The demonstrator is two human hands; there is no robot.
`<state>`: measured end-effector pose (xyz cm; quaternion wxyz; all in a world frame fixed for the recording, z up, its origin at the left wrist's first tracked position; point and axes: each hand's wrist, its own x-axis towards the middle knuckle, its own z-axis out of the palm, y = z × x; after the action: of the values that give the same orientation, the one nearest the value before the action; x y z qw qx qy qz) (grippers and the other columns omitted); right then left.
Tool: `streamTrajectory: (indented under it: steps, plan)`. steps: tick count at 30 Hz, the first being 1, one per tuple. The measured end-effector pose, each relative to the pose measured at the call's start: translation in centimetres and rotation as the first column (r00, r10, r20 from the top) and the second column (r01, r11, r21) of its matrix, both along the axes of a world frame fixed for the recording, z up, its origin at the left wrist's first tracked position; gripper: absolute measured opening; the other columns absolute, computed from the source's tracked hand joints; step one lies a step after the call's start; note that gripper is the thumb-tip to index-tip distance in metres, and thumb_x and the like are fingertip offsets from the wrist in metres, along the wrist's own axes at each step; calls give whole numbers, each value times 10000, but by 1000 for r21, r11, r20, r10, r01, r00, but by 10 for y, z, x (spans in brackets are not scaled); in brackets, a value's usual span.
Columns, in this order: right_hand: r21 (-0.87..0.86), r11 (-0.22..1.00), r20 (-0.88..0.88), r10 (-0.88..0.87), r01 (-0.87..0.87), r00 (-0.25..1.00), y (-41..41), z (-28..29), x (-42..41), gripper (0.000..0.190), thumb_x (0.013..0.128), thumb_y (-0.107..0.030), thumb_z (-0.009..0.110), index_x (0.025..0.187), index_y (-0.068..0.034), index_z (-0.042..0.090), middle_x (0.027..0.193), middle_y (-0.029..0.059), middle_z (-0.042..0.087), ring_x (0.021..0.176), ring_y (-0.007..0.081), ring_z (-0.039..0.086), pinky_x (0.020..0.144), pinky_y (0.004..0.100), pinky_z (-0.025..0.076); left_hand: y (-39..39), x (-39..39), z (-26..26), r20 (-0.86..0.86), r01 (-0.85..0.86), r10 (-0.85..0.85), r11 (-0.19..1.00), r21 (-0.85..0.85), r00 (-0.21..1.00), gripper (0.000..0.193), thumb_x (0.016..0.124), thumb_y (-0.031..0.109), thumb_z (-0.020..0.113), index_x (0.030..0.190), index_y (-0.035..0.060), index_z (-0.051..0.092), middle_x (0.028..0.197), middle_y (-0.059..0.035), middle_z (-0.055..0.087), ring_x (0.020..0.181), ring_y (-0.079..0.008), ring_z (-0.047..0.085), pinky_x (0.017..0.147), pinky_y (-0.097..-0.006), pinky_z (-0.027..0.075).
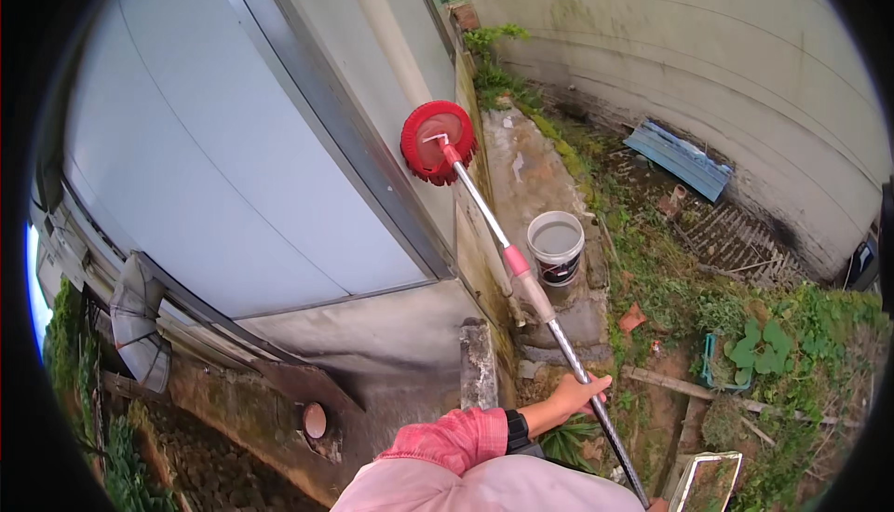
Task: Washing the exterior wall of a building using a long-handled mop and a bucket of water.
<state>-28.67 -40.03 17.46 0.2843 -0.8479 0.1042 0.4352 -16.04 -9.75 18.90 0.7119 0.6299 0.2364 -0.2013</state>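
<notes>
My left hand, in a red checked sleeve with a black wristband, grips the patterned lower part of a telescopic mop pole. At the bottom edge a small part of my right hand shows at the pole's lower end; most of it is out of the picture. The pole slants up to the left, its pink collar about midway. Its round red mop head, with a fringed rim, is raised in front of the grey wall beside the metal-framed panel. Whether it touches the wall I cannot tell.
A white-rimmed bucket of greyish liquid stands on the wet concrete ledge. Blue corrugated sheeting lies by the right-hand wall. Weeds, a wooden beam and a teal crate are at the right. A metal duct runs at the left.
</notes>
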Motion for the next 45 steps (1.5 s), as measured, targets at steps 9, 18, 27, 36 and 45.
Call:
streamTrajectory:
  steps: [9,18,27,36,45]
  plan:
    - [131,986,118,91,-107,989,2,-116,26,337,634,-294,641,624,36,576,531,167,543,529,288,575,546,368,447,73,97,105,430,-51,285,876,-479,857,253,877,316,477,804,74,456,520,-33,435,488,-181,488,577,-377,483]
    - [46,992,-183,120,-113,976,-69,-166,-74,387,678,-336,603,783,36,582,697,187,583,694,287,573,642,372,444,58,53,-41,40,-160,192,900,-406,981,309,845,342,533,790,47,460,559,-54,494,513,-225,558,494,-355,482]
    - [136,990,-176,68,-44,982,-39,-128,-60,413,702,-318,599,861,61,571,772,218,589,759,304,572,665,377,443,56,64,41,111,-236,273,934,-268,956,264,866,280,512,792,36,444,557,-61,468,507,-225,531,520,-382,493]
    - [108,994,-357,29,10,934,-46,-123,-71,451,730,-307,606,932,95,570,871,261,595,870,320,582,723,374,445,73,49,-4,49,-151,172,948,-278,984,268,846,300,546,807,47,468,606,-52,523,521,-203,574,482,-318,487]
    - [-1,999,-357,-30,32,933,-31,-50,-85,473,700,-321,643,902,101,575,846,254,597,842,291,589,707,372,447,76,53,-138,-395,-422,303,869,-260,867,246,823,247,574,717,55,463,561,-72,492,493,-259,537,508,-430,488]
